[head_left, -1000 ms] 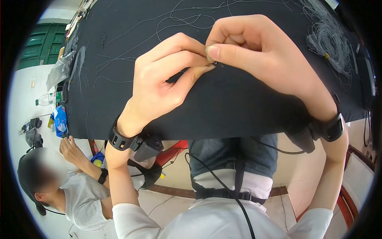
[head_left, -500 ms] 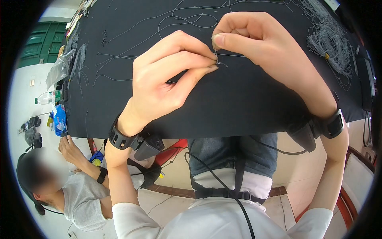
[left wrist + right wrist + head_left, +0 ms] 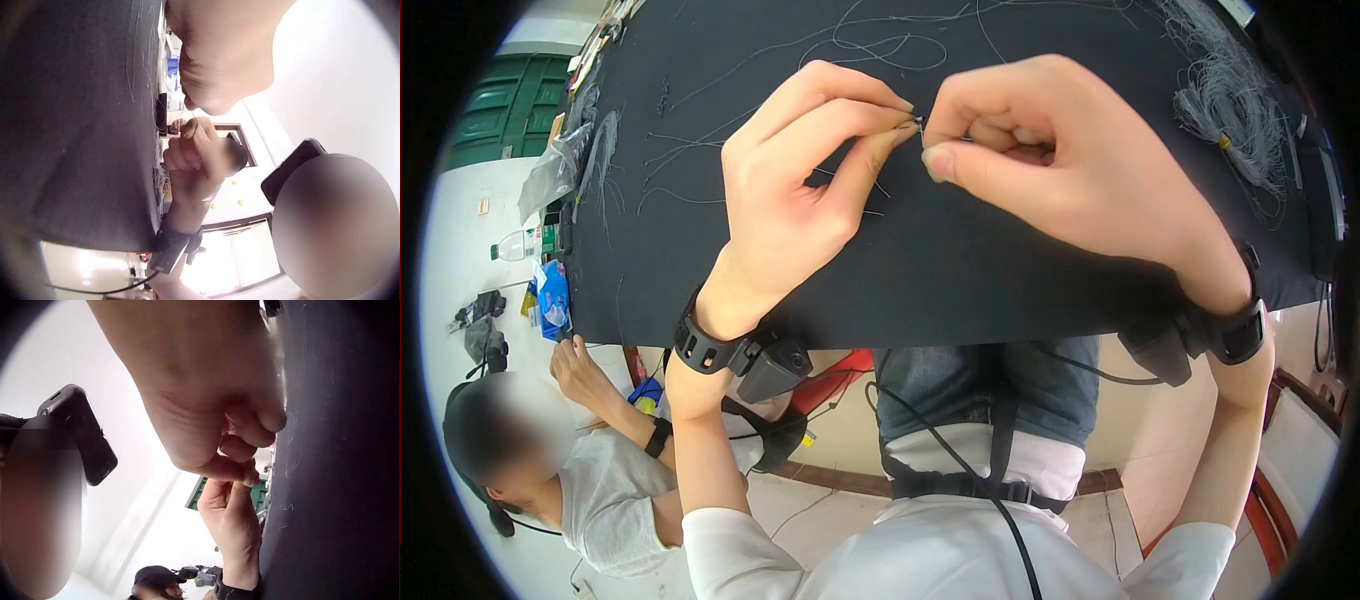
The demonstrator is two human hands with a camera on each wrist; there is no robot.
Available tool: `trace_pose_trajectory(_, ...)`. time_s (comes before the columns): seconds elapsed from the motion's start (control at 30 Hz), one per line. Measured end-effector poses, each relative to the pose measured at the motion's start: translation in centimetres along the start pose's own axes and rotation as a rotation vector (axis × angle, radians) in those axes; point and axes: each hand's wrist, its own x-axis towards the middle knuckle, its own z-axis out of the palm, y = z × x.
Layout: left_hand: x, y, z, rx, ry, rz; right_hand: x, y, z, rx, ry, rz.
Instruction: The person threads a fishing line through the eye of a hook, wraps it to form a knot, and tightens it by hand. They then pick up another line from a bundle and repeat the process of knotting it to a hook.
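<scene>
The left hand [image 3: 800, 180] pinches a thin grey cord [image 3: 919, 122] between thumb and fingertips, a small dark knot-like bit showing at the tips. Close on its right, the right hand [image 3: 1060, 160] has thumb and index finger together on a short stretch of the cord, other fingers curled in. Loose cord ends hang below the left fingers. In the left wrist view the right hand [image 3: 194, 156] shows a fine strand rising from its fingertips. The right wrist view has the left hand [image 3: 231, 519] just under the right thumb.
More cords [image 3: 900, 50] lie across the black table cloth [image 3: 1000, 290]. A bundle of grey cord [image 3: 1230, 110] rests at the right. At the left are a plastic bottle [image 3: 515, 246], a blue packet [image 3: 552, 298] and a seated person [image 3: 620, 490].
Both hands have shifted; the left fingertips moved up and left, and the right thumb came lower. The cord gap between them opened, then narrowed, and loose ends now show below the left fingers.
</scene>
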Motion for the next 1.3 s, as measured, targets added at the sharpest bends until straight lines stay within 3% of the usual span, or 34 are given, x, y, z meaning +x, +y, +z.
trace_pose_trajectory(0.37, -0.1, 0.5, 0.1, -0.032, -0.093, 0.081, 0.3, 0.7, 0.0, 0.235, 0.017, 0.001)
trace_pose_trajectory(0.47, -0.1, 0.3, 0.2, -0.048, -0.086, 0.102, 0.6, 1.7, -0.3, 0.182, 0.056, -0.048)
trace_pose_trajectory(0.63, -0.2, 0.1, 0.2, -0.085, -0.061, 0.108, 0.8, 1.7, -0.3, 0.11, 0.1, 0.039)
trace_pose_trajectory(0.93, -0.6, -0.7, 0.5, -0.118, 0.096, -0.053, 0.5, 1.4, 0.2, -0.059, 0.039, 0.084)
trace_pose_trajectory(1.3, 0.0, 0.1, 0.3, 0.03, -0.091, 0.052, 0.5, 0.0, -0.4, 0.096, -0.055, -0.005)
